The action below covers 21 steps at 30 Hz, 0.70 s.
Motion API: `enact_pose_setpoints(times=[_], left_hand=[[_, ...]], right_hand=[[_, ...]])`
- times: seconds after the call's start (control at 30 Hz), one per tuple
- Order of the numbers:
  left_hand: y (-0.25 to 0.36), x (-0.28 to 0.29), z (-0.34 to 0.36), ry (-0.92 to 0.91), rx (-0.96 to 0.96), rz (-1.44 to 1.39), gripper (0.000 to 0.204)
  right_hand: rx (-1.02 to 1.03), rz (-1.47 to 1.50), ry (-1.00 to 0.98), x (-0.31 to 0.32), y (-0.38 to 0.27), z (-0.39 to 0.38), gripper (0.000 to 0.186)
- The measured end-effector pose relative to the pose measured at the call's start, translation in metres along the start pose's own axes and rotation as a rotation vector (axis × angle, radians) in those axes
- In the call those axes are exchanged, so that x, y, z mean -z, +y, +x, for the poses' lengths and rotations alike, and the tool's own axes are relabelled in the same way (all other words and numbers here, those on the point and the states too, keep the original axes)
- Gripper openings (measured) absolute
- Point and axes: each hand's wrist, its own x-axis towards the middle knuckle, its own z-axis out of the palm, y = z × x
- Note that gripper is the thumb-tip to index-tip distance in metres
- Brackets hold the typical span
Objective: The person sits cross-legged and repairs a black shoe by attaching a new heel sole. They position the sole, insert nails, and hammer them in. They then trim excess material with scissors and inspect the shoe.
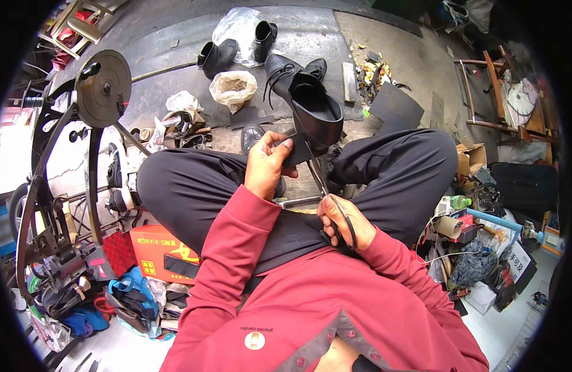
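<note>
My left hand [266, 166] pinches a small flat black piece of sheet [291, 152], perhaps rubber or leather, between thumb and fingers. A pair of scissors [317, 172] with dark looped handles is gripped in my right hand [346, 221]. Its blades point away from me and meet the right edge of the black piece; whether they are parted is hard to make out. Just beyond, between my knees, a black lace-up shoe [320, 118] stands with its opening toward me. What supports the shoe is mostly hidden.
A cast-iron machine with a handwheel [103, 88] stands at left. An orange box [162, 253] lies by my left leg. Ahead are black boots [218, 59], a white bag [233, 88], black sheet offcuts [396, 108] and scraps. Clutter and a wooden chair [495, 80] line the right.
</note>
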Motion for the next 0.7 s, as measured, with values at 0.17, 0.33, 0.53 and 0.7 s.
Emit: enact_pose_setpoints(times=[0.17,0.33,0.53,0.7], left_hand=[[0.002,-0.002,-0.002,0.007,-0.012,-0.042,0.024],[0.002,-0.002,-0.001,-0.007,-0.007,-0.031,0.025],[0.002,-0.001,-0.001,0.008,-0.016,-0.04,0.024],[0.003,-0.004,-0.002,0.027,-0.006,-0.063,0.023]], right_hand=[[0.028,-0.004,0.023,-0.005,0.003,0.013,0.06],[0.086,-0.049,0.107,-0.011,0.008,0.025,0.068],[0.118,-0.07,0.095,-0.006,0.01,0.028,0.073],[0.115,-0.056,0.101,-0.005,0.012,0.03,0.078]])
